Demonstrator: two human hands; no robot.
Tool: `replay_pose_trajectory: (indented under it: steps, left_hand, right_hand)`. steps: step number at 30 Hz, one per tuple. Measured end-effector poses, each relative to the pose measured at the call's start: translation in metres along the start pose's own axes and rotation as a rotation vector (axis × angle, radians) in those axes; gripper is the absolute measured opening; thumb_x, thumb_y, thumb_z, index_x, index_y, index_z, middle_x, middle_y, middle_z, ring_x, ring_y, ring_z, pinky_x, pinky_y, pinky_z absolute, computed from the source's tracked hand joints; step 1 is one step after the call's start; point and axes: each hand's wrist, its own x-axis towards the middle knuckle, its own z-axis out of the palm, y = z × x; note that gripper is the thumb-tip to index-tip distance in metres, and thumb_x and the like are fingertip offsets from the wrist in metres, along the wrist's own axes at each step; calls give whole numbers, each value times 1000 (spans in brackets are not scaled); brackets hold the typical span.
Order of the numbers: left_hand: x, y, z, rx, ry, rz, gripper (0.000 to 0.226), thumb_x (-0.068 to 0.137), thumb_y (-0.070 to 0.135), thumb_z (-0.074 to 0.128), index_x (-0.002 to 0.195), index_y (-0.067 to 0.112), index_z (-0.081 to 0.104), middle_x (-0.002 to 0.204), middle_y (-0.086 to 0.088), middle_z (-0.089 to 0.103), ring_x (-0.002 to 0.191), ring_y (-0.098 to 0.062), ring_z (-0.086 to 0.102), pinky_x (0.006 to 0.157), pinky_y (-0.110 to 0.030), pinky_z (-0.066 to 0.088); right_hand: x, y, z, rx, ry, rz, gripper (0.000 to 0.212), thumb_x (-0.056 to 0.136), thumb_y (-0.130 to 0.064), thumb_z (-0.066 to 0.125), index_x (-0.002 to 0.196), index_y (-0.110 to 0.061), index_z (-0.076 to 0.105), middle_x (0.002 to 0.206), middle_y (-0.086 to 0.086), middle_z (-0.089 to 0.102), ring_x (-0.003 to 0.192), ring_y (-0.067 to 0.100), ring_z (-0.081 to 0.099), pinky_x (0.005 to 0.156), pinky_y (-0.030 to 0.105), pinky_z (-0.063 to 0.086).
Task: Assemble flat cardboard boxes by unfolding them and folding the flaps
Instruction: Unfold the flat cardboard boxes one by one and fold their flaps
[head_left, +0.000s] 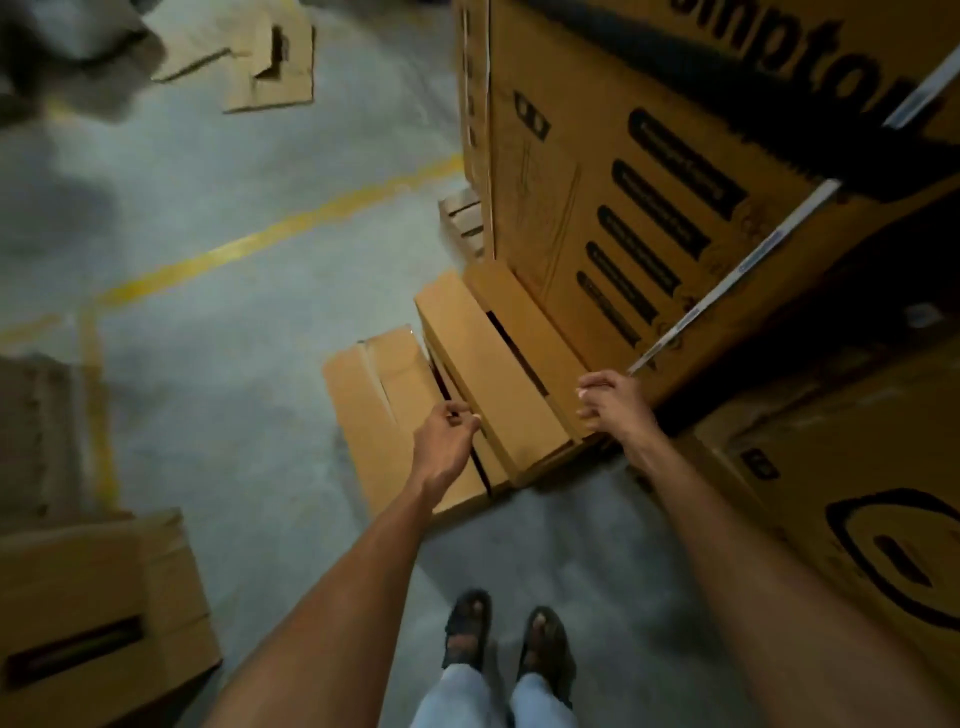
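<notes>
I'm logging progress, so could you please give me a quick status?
Left hand and right hand curled at top box edges, grip unclear. Flaps folded in, slit between. Tall printed cartons crowd right side.

Box (493, 364) between my left hand (444, 441) and right hand (610, 402); flat cardboard (374, 415) just left of my left hand; stacked cartons (649, 208) beyond my right hand.

Dim, soft warehouse light, heavy blur at upper left, wide-angle bending at edges, dark shadow at right.
</notes>
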Motion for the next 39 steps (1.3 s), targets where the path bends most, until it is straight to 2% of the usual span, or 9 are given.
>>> replay_pose_trajectory:
  steps: [3,6,10,14,19,24,29,36,39]
  left_hand:
    - [41,-38,46,-51,-49,-101,28,95,31,67,121,20,63,111,0,70,100,-21,67,95,-41,54]
    - [93,-88,101,-94,-108,-198,42,94,36,69,130,20,57,125,-4,65,112,-25,63,102,-45,51]
    - [162,-155,167,-190,-173,-298,81,91,40,73,155,14,30,151,-10,48,133,-31,50,114,-48,41]
    - [198,-210,219,-247,-151,-285,95,90,44,73,161,15,17,164,-9,29,147,-31,34,120,-43,30]
    - [202,-238,240,-416,-141,-259,130,63,65,81,162,32,3,169,1,14,153,-25,20,124,-51,22]
    - [192,-222,203,-541,-126,-198,123,66,49,89,158,37,8,155,5,32,138,-24,39,118,-48,35]
    - [170,-169,132,-558,-122,-187,101,82,45,76,156,41,8,150,-7,35,113,-23,49,86,-49,52]
    - [92,-83,23,-411,-132,-47,107,63,62,78,149,46,17,145,-5,44,117,-24,52,100,-61,45]
    - [45,-42,-24,-383,-123,39,106,63,64,77,149,48,18,148,-5,43,118,-22,51,94,-52,47]
  right_hand:
    - [56,47,4,-35,29,64,17,96,-10,61,110,-18,66,107,5,69,88,18,67,66,27,55]
    - [127,102,10,-113,62,134,17,96,-16,62,111,-25,63,120,6,66,106,23,64,89,39,58]
    - [214,168,25,-206,114,164,55,98,-32,65,146,-16,44,144,10,52,128,30,52,98,41,48]
    - [271,230,45,-487,254,131,83,98,-53,56,160,-12,20,166,10,22,151,33,20,120,46,24]
    - [295,251,49,-703,388,59,75,92,-67,54,144,-14,47,149,9,37,133,30,35,100,43,39]
    - [265,223,36,-335,196,34,70,89,-57,66,143,-20,42,140,7,42,120,28,45,90,41,43]
    - [201,164,47,29,171,-111,62,90,-44,72,140,-27,39,131,-1,40,112,20,44,83,34,40]
    - [81,91,52,120,242,-136,55,85,-48,76,127,-36,42,127,-3,46,112,26,52,91,58,55]
    - [21,45,49,166,272,-194,58,86,-46,76,131,-30,43,117,-7,48,110,25,54,90,59,55]
